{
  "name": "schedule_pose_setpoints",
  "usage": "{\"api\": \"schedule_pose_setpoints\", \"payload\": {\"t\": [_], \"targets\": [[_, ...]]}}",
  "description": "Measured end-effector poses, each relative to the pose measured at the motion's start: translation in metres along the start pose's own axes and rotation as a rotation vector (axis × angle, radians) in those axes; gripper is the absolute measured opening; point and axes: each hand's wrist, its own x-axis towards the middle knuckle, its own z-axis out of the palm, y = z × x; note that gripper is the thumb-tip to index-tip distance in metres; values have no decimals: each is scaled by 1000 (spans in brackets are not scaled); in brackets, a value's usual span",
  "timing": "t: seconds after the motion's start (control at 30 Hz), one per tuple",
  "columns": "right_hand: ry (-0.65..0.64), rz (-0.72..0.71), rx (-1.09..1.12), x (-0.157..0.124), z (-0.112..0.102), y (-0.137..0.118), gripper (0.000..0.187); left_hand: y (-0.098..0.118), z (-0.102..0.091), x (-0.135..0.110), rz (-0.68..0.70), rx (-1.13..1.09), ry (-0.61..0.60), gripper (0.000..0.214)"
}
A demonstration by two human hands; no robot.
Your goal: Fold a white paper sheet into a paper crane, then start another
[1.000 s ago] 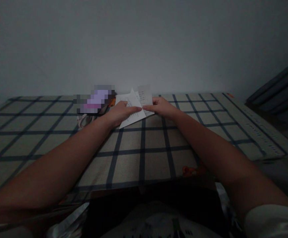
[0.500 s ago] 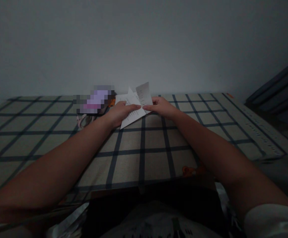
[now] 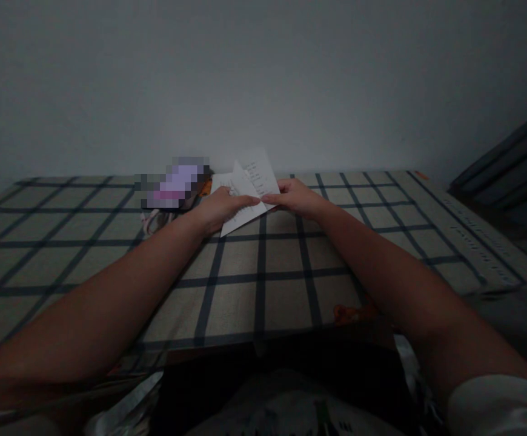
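Observation:
Between my two hands is a white sheet of paper (image 3: pixel 260 174) with rows of dark writing, folded so that pointed flaps stand up at its far side. My left hand (image 3: pixel 225 209) grips its left part, thumb on top and the other fingers mostly hidden beneath. From the right, my right hand (image 3: pixel 296 196) pinches it, thumb tip close to the left thumb near the middle, fingers curled behind. The paper is held over the checked tablecloth (image 3: pixel 281 254); whether it touches the cloth I cannot tell.
Left of the paper lies a phone-like thing (image 3: pixel 177 184), blurred out, with a pale looped strap or cable (image 3: pixel 154 223) beside it. Behind the table rises a plain wall (image 3: pixel 263 79). Dark folded fabric (image 3: pixel 513 163) is at the far right. The table's front edge is close to my body.
The right-hand flap of the paper has tilted, its face now flatter and its top edge further left. Both hands have stayed almost in place.

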Motion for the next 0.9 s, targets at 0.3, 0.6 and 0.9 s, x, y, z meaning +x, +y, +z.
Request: {"api": "schedule_pose_setpoints", "payload": {"t": [0.3,0.6,0.9], "targets": [[89,-31,-23,1,5,-5,22,1,1,0,-49,-104,23,42],[58,-18,-42,-1,2,-4,17,4,1,-2,1,-34,-8,54],[16,-38,-24,-3,4,-6,21,5,3,-3,23,-52,-25,56]]}}
